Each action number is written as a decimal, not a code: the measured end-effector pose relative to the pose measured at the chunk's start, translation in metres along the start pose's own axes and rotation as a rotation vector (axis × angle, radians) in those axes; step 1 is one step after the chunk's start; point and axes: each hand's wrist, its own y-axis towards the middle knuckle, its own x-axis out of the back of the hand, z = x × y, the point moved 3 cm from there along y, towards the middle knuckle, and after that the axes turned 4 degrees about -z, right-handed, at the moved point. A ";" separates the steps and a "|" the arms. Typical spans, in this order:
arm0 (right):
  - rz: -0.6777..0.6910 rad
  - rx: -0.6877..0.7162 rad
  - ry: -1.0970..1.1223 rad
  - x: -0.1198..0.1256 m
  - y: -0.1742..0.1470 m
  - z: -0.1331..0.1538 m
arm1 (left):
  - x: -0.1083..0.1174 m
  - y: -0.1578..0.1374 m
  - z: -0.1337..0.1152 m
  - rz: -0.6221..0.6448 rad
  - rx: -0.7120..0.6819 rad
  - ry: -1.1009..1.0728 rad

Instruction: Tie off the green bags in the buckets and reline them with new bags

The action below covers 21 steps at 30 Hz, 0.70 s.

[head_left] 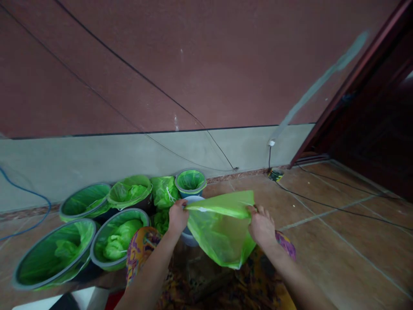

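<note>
My left hand point(177, 217) and my right hand point(262, 226) each grip the top edge of a translucent green plastic bag point(221, 234), holding its mouth stretched between them. The bag hangs down over my lap in patterned cloth. Just behind the bag stands a small grey bin point(190, 234) with no liner showing, mostly hidden by the bag and my left hand.
Several grey bins lined with green bags point(51, 254) point(118, 237) point(191, 181) stand along the wall at the left, with a bundle of green bags point(164, 191) among them. Cables point(322, 202) cross the tiled floor on the right. A dark doorway point(380, 129) opens at far right.
</note>
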 end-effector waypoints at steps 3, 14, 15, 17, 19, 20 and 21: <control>-0.060 0.017 0.055 -0.004 -0.002 -0.019 | 0.010 0.009 -0.004 -0.034 0.010 0.014; -0.299 0.073 0.155 0.002 -0.010 0.044 | 0.004 -0.003 -0.047 0.019 -0.039 -0.117; -0.304 0.074 0.175 -0.002 -0.009 0.060 | 0.001 -0.009 -0.055 0.041 -0.063 -0.116; -0.281 0.049 0.214 -0.009 -0.003 0.081 | -0.004 -0.021 -0.068 0.092 -0.117 -0.094; -0.241 -0.006 0.223 -0.014 0.008 0.086 | -0.008 -0.029 -0.073 0.136 -0.154 -0.038; -0.228 -0.030 0.212 -0.014 0.014 0.081 | -0.008 -0.031 -0.073 0.148 -0.164 0.002; -0.220 -0.045 0.194 -0.012 0.020 0.072 | -0.008 -0.031 -0.070 0.150 -0.170 0.050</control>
